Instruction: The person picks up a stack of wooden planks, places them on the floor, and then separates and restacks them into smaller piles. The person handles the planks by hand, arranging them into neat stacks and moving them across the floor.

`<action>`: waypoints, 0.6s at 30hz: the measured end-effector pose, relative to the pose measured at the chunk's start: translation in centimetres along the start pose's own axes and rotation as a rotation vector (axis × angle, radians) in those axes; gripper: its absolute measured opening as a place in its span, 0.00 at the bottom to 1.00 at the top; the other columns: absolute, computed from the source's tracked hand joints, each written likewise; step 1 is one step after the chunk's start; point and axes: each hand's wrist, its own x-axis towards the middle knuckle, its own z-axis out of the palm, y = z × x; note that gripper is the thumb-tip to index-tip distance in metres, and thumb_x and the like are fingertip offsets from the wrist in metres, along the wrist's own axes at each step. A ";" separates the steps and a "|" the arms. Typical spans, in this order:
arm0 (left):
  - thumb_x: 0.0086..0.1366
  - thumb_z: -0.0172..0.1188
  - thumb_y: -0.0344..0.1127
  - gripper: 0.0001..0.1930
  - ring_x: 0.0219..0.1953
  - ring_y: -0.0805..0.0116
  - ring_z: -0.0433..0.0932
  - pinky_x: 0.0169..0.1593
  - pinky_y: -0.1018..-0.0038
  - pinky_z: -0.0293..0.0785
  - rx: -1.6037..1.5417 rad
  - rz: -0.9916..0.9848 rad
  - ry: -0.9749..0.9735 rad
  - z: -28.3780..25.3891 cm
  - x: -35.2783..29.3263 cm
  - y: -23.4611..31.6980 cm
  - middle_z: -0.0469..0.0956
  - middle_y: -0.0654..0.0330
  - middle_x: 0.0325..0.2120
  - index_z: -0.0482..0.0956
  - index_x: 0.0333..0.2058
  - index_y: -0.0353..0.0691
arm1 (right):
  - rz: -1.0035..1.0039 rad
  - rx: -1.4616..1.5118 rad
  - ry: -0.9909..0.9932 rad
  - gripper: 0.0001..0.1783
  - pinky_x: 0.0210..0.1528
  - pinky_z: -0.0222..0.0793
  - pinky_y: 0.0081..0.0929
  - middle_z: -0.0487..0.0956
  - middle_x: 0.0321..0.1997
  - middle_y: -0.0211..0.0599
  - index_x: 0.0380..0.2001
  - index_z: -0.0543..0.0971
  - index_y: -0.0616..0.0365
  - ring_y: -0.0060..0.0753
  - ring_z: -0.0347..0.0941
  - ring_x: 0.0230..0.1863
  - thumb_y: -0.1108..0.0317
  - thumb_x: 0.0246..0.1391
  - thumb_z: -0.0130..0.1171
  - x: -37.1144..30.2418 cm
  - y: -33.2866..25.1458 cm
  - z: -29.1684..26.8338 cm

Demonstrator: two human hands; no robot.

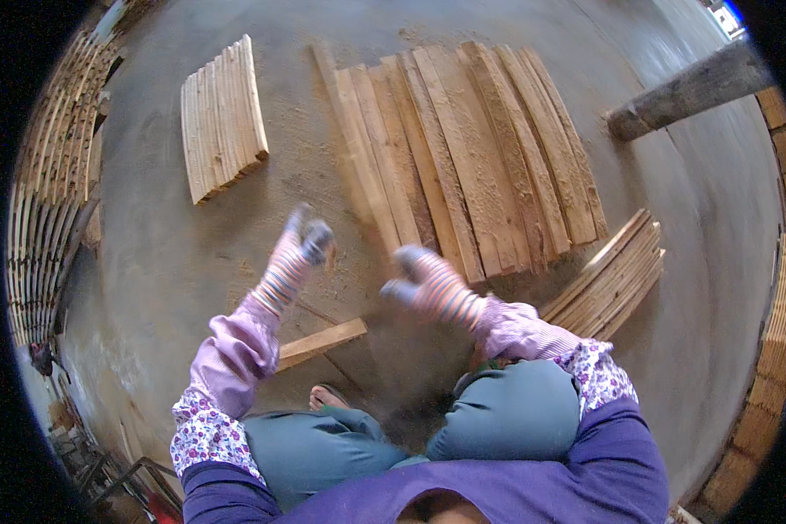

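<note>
Our left grip (297, 250) hangs released, while our right grip (429, 279) (clasped or not, we cannot tell) meets a plank (364, 175) near-end, probably for leverage.

You can read no texts, labels or brands anywhere in this view. No numbers or signs are legible to you either.
</note>
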 end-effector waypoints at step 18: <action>0.62 0.67 0.49 0.34 0.54 0.45 0.75 0.57 0.57 0.72 1.336 -0.120 0.025 -13.8 -7.1 -10.1 0.73 0.46 0.55 0.65 0.64 0.51 | 0.424 -0.971 0.200 0.49 0.63 0.67 0.46 0.70 0.63 0.61 0.67 0.64 0.50 0.59 0.67 0.64 0.37 0.48 0.66 3.1 4.5 -8.2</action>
